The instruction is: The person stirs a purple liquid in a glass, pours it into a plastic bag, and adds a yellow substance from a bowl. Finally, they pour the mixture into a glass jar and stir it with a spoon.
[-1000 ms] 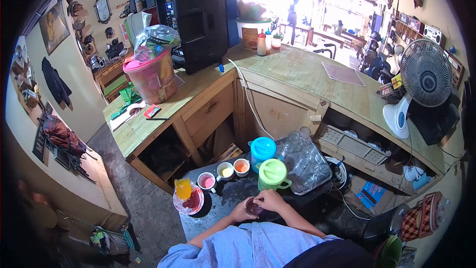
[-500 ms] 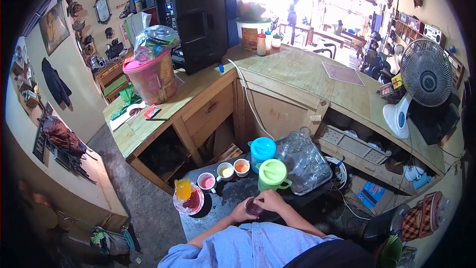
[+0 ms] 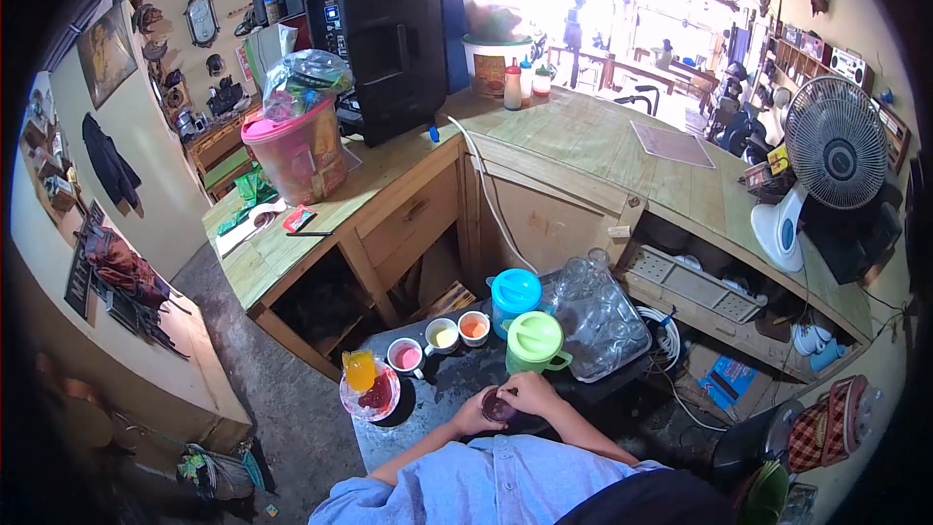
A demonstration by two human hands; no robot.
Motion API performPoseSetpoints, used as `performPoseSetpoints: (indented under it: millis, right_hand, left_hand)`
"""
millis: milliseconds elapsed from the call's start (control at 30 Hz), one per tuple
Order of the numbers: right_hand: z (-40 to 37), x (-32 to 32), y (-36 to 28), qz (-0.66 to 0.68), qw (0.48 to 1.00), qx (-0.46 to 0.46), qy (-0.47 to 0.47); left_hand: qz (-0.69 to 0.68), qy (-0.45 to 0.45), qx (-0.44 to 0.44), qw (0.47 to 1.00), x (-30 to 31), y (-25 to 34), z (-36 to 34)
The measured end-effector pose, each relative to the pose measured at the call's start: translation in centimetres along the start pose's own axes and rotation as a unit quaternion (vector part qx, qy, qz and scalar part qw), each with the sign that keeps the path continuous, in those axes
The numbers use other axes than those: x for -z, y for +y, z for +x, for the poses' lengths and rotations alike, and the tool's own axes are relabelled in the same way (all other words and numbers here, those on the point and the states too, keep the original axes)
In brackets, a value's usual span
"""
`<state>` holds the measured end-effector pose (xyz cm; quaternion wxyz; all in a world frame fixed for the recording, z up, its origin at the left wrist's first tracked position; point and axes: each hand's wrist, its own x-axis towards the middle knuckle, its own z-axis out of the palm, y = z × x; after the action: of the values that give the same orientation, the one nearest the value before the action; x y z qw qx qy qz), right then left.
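Observation:
Close to my body, my left hand (image 3: 470, 415) wraps round the side of a small cup (image 3: 498, 406) with dark reddish-purple contents. Over its rim, my right hand (image 3: 534, 394) has its fingers closed in a pinch; whatever they hold is too small to make out. Just beyond stand a green lidded pitcher (image 3: 534, 338) and a blue lidded pitcher (image 3: 514, 297). To the left are white cups holding pink (image 3: 405, 357), pale yellow (image 3: 442, 337) and orange (image 3: 474, 329) contents. A bowl (image 3: 368, 405) with red contents has an orange-yellow piece (image 3: 359, 369) at its edge.
A metal tray (image 3: 614, 362) of clear glasses (image 3: 590, 297) lies right of the pitchers, on the dark low table (image 3: 379, 447). Behind it runs a wooden counter (image 3: 573, 131) with a black speaker (image 3: 379, 49), a pink-lidded bucket (image 3: 296, 156) and a fan (image 3: 836, 141).

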<state>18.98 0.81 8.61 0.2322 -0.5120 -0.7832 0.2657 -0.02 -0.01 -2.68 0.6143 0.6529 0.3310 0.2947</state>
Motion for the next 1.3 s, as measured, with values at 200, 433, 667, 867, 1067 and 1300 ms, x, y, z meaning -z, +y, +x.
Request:
performPoseSetpoints:
  millis: [200, 433, 667, 867, 1067, 1300]
  right_hand:
    - [0.1, 0.0, 0.0, 0.058, 0.996, 0.032, 0.061]
    - [0.2, 0.0, 0.5, 0.047, 0.999, 0.012, 0.021]
    - [0.1, -0.2, 0.2, 0.065, 0.996, 0.034, 0.059]
    - [0.0, -0.2, -0.1, 0.075, 0.996, 0.041, 0.027]
    - [-0.2, 0.4, -0.9, 0.002, 0.999, 0.024, -0.045]
    - [-0.3, 0.6, -1.1, -0.016, 0.999, 0.012, -0.031]
  left_hand:
    - [0.046, 0.018, -0.009, 0.999, 0.0, 0.7, -0.1]
    - [0.045, 0.020, -0.015, 0.999, 0.0, 1.5, 0.0]
    - [0.065, 0.019, -0.022, 0.997, 0.0, 2.2, -0.1]
    - [0.045, 0.015, -0.012, 0.999, -0.1, 2.6, -0.1]
    - [0.105, 0.047, 0.025, 0.993, -0.5, 0.6, 0.1]
    - [0.102, 0.064, 0.026, 0.992, -1.2, 0.3, 0.1]
